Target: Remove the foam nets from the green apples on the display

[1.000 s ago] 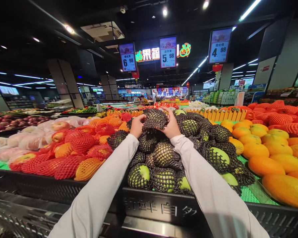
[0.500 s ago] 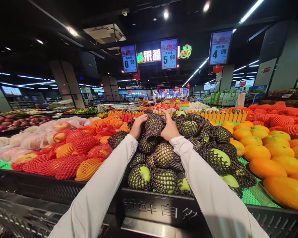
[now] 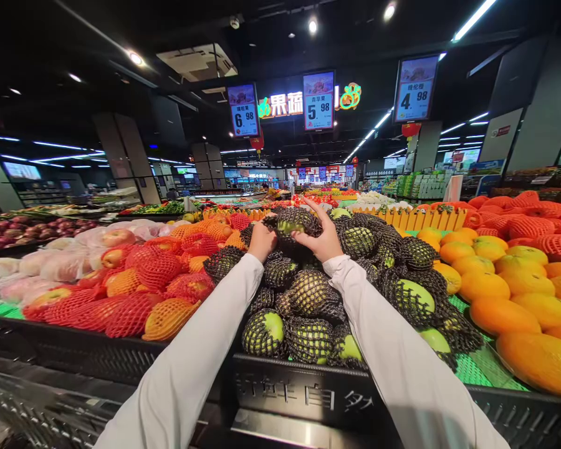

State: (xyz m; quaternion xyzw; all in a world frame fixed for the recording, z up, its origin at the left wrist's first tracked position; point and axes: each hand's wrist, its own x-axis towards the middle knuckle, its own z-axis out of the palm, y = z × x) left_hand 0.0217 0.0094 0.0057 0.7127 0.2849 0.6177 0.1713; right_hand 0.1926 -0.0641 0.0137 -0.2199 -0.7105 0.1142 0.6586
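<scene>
A green apple [image 3: 295, 219] in a black foam net is held between my two hands, just above the heap of netted apples. On its left side my left hand [image 3: 262, 241] is closed, pinching the edge of the net; its fingertips are partly hidden. My right hand [image 3: 326, 238] grips the apple's right side, thumb against its near face and index finger stretched out past its top. Directly beneath lie more green apples [image 3: 307, 340] in black nets, some with bare green skin showing.
A black crate [image 3: 303, 390] edges the heap in front. Apples in red and orange nets [image 3: 159, 274] lie to the left, oranges [image 3: 500, 277] to the right. A low yellow fence [image 3: 421, 219] stands behind. Price screens [image 3: 318, 101] hang overhead.
The apple between my hands has turned, and its green skin now shows through the net. My left fingers have drawn in closer, and my right thumb has shifted onto the apple's near face.
</scene>
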